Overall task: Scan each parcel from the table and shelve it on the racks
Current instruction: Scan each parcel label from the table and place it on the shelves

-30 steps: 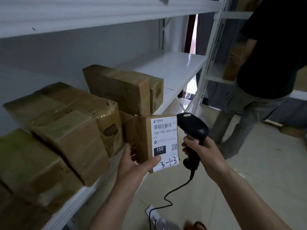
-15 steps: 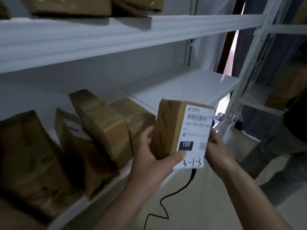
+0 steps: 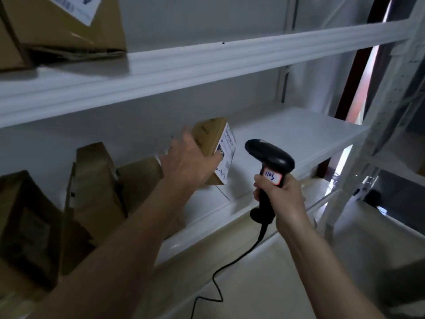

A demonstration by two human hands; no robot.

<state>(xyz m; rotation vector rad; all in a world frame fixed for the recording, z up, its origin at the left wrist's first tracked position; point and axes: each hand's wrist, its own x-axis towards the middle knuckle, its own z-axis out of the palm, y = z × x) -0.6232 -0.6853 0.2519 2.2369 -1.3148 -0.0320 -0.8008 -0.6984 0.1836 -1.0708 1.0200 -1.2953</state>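
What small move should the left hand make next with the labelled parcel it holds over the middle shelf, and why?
Probably lower the parcel onto the bare shelf beside the leaning boxes, then let go. The left hand grips it tilted over the shelf, while the right hand holds the scanner aside.

A pale tiled floor (image 3: 264, 279) spreads out below, shiny where the light catches it. At the far right, a dark brown door frame (image 3: 358, 72) runs up the picture with bright daylight showing just beside it. Behind the shelving there's a plain grey-white wall (image 3: 195, 17). Low on the right, a dark shape (image 3: 402, 286) sits on the floor, too blurred to make out.
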